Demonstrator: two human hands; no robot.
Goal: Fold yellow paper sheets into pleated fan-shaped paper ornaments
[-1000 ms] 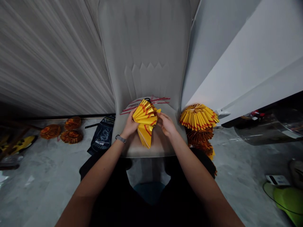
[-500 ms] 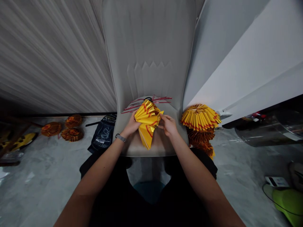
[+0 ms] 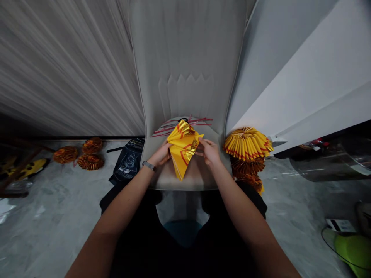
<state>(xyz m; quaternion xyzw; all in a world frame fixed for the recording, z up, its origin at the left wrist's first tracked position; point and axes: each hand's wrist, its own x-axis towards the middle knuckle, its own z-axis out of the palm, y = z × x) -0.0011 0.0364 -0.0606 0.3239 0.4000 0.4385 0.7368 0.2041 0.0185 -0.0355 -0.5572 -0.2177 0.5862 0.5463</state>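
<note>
Yellow folded paper (image 3: 183, 148) gripped in both hands, over chair seat

Head view: paper above the front part of the grey chair (image 3: 188, 58) seat. Left hand (image 3: 161, 154) closed on its left edge; right hand (image 3: 209, 151) pinching the right corner, fingertips partly hidden. Red strips (image 3: 203, 124) and a dark looped handle (image 3: 182, 120) lie behind on the seat; the paper blocks part of that area. Black bag (image 3: 127, 162) on floor left of chair, three orange pleated rounds (image 3: 90, 162) farther left. Right of chair: yellow pleated round (image 3: 247, 144) on top of orange pleated pieces (image 3: 249, 166). Green item (image 3: 352, 247) and white device (image 3: 341, 225) lower right, well apart.

Vs earlier frame: upper left part of paper was a fan of narrow pleats, now shows broader, flatter faces. Both hands still on it.
</note>
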